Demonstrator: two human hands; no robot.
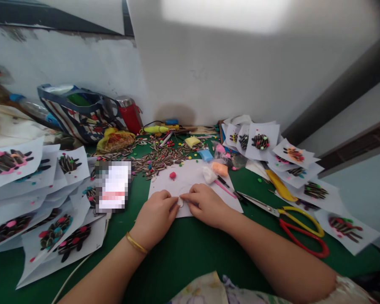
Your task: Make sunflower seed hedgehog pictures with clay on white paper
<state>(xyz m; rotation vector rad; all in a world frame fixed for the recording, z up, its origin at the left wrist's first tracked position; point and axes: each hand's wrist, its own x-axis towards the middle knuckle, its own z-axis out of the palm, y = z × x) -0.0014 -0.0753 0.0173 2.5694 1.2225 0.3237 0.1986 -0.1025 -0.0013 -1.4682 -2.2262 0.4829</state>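
Both hands, left (155, 217) and right (209, 204), were close together, fingertips on white clay (180, 202), paper (161, 190) beneath, frame center.

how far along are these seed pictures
Several seed pictures at both sides look done. In hand: the left hand and right hand meet at a small white piece over the middle sheet. Probably left: filling that sheet, since it shows faint lines but no seed pattern; loose seeds lie behind.
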